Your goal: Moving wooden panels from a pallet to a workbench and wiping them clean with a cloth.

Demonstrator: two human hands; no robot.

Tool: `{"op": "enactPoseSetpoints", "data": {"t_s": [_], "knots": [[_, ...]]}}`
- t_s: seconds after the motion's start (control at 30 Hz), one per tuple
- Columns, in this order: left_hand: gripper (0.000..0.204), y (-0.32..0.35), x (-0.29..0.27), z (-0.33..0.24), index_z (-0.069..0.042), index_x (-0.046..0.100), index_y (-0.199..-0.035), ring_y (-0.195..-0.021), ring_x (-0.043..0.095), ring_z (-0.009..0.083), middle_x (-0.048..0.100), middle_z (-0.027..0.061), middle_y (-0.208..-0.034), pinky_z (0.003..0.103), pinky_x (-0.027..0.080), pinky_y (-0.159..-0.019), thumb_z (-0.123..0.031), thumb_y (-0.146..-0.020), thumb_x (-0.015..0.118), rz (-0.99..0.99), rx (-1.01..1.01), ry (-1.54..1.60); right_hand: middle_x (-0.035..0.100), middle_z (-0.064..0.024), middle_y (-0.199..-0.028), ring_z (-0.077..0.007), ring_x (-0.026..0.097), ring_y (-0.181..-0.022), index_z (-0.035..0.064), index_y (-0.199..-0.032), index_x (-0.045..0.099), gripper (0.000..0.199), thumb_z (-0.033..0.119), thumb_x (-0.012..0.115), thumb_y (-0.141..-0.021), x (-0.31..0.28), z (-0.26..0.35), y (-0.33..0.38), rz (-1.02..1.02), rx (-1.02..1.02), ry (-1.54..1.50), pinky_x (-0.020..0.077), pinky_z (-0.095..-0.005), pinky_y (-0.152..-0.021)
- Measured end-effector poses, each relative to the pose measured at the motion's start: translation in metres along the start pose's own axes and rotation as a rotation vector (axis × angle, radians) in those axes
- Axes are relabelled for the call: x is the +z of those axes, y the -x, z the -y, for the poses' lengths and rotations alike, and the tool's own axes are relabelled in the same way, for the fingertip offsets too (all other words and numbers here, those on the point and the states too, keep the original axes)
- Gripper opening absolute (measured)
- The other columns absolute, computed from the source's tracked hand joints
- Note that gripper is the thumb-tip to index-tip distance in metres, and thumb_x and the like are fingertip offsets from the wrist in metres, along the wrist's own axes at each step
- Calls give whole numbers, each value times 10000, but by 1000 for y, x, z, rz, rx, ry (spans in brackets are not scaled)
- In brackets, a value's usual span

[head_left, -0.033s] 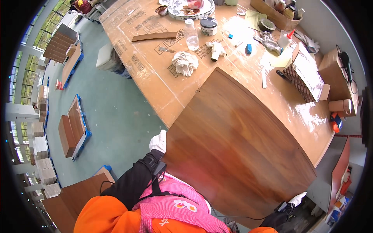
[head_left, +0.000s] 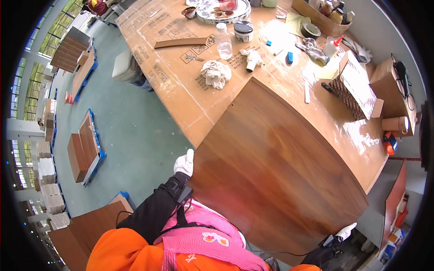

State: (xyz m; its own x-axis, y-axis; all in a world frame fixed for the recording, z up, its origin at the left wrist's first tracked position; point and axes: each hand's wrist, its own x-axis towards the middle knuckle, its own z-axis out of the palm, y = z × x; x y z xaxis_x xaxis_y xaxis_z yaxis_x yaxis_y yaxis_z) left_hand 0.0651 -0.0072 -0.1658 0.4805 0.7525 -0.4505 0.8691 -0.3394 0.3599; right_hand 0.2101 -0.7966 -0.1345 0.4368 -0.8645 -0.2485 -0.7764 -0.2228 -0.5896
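Note:
A large brown wood-grain panel [head_left: 275, 162] lies tilted between me and the worktable, its far part over the table. My left hand [head_left: 184, 163], in a white glove, is closed on its left edge with the thumb up along it. On the opposite side, close to the near right corner, my right hand [head_left: 346, 231], also gloved, grips the panel's edge. Its fingers are partly hidden. Past the panel's far corner lie a crumpled white cloth [head_left: 216, 74] and a smaller wad of cloth [head_left: 252, 59].
The worktable [head_left: 181, 101] is covered in brown cardboard. On it stand a clear bottle [head_left: 224, 43], a dark-lidded jar [head_left: 243, 31], a blue block [head_left: 289, 57] and a cardboard box [head_left: 355, 86]. Pallets with brown boards [head_left: 83, 153] stand on the green floor to the left. A person [head_left: 97, 7] is far off.

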Motion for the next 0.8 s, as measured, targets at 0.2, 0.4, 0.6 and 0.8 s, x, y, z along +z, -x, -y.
{"op": "enactPoseSetpoints", "data": {"t_s": [0.2,0.4,0.6,0.8], "knots": [[685,-10,-20,-5,-45,690,-836,-789,631,381,659,202,-779,433,480,-736,-661,-928,404,34,57,147,641,-224,-1224,-327,611,-1102,-85,-1273,573,864,688,364,-950,0,53,13,-2,-142,-32,466,-363,-967],[633,-7,-76,42,-52,638,-723,-633,568,352,594,186,-657,419,447,-625,-608,-949,437,-72,192,322,631,-219,-1240,-349,598,-1104,-84,-1282,567,926,741,372,-911,15,118,67,-76,-163,-188,458,-379,-988],[658,-19,-139,118,-13,634,-743,-621,564,368,577,210,-649,445,441,-618,-619,-931,457,-120,235,412,554,-227,-1356,-336,547,-1213,-93,-1370,469,830,631,355,-981,16,182,160,88,-279,-311,412,-356,-1055],[654,-43,-207,218,-3,614,-737,-580,515,317,536,191,-612,416,431,-598,-621,-911,491,-172,190,577,549,-229,-1359,-337,543,-1219,-94,-1375,460,819,620,354,-986,41,251,280,119,-499,-307,408,-353,-1060]]}}
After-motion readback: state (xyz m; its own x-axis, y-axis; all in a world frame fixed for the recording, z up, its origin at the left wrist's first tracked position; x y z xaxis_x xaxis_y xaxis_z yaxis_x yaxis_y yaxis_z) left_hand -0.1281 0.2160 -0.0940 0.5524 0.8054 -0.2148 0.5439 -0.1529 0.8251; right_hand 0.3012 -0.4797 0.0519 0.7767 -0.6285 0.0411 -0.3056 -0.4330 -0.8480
